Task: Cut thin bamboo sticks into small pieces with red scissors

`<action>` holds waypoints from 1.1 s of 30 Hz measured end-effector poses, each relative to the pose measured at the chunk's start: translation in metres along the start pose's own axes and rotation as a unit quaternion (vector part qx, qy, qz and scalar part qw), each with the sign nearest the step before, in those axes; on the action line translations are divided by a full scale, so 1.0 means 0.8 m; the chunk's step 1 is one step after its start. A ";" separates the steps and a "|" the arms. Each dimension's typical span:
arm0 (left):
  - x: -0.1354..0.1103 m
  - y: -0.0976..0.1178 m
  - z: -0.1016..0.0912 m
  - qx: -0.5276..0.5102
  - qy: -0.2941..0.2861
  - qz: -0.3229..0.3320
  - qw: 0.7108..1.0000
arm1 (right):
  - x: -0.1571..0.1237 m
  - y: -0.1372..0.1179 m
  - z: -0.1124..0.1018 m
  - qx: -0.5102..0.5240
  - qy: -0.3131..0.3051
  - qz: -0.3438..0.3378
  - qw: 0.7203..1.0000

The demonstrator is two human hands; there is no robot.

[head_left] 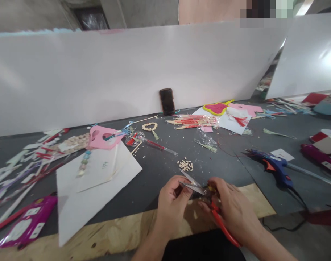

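Observation:
My right hand [234, 206] grips a pair of red-handled scissors [218, 219], whose open metal blades [192, 183] point left toward my left hand. My left hand [172, 203] is curled in a pinch right at the blades, holding something too small to make out. Both hands hover over the near edge of the dark grey table [154, 174]. A small heap of short pale wooden bits [186, 165] lies on the table just beyond the blades.
A blue glue gun [274, 167] lies to the right, its cord trailing. White paper sheets [94, 181] lie left, near a pink cut-out [103, 137], a bead bracelet [149, 126], red sticks [194, 121] and a black phone [166, 101] against the white board. Magenta packets [29, 224] sit at both sides.

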State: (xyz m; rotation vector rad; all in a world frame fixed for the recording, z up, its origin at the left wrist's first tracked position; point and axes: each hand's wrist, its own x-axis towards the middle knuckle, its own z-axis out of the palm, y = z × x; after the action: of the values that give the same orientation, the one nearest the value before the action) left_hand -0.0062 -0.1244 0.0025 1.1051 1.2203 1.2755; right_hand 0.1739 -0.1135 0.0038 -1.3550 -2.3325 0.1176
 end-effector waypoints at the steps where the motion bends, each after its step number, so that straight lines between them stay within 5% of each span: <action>1: -0.001 -0.001 0.000 0.004 0.000 0.004 1.000 | -0.001 0.001 0.002 0.005 0.001 0.018 1.000; 5: -0.002 -0.001 0.002 0.012 0.006 0.024 1.000 | -0.003 0.004 0.005 0.002 -0.006 0.049 0.999; 14: -0.006 0.001 0.002 0.016 0.010 0.024 1.000 | 0.001 -0.002 -0.001 -0.034 -0.009 -0.017 0.999; 33: -0.003 -0.004 -0.001 0.024 0.014 -0.012 1.000 | 0.006 0.007 -0.001 -0.088 -0.041 -0.043 0.994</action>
State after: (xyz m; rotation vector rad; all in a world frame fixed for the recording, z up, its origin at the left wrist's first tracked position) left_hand -0.0066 -0.1272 -0.0010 1.1076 1.2871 1.2518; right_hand 0.1767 -0.1061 0.0042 -1.3513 -2.5160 -0.0615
